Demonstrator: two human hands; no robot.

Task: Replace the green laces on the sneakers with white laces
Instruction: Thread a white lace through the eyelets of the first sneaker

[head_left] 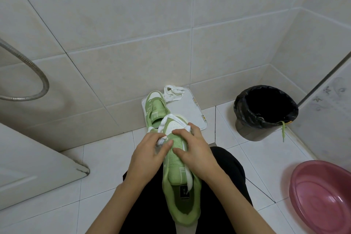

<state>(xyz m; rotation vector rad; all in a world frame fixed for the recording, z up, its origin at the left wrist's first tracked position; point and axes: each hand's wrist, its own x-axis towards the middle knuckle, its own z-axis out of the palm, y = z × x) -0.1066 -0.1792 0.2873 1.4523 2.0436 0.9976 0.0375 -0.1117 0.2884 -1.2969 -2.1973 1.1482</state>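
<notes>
The left hand (150, 155) pinches a white lace (163, 125) at the eyelets of the green sneaker (177, 163); the right hand (198, 151) grips its right side. Beyond that sneaker stands a second sneaker (154, 109), and off to its right a green lace (283, 130) hangs over a bin (247, 127).

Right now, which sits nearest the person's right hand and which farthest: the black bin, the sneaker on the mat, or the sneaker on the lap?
1. Lap sneaker, held by the right hand itself.
2. Mat sneaker, just ahead, slightly left.
3. Black bin, ahead on the right.
</notes>
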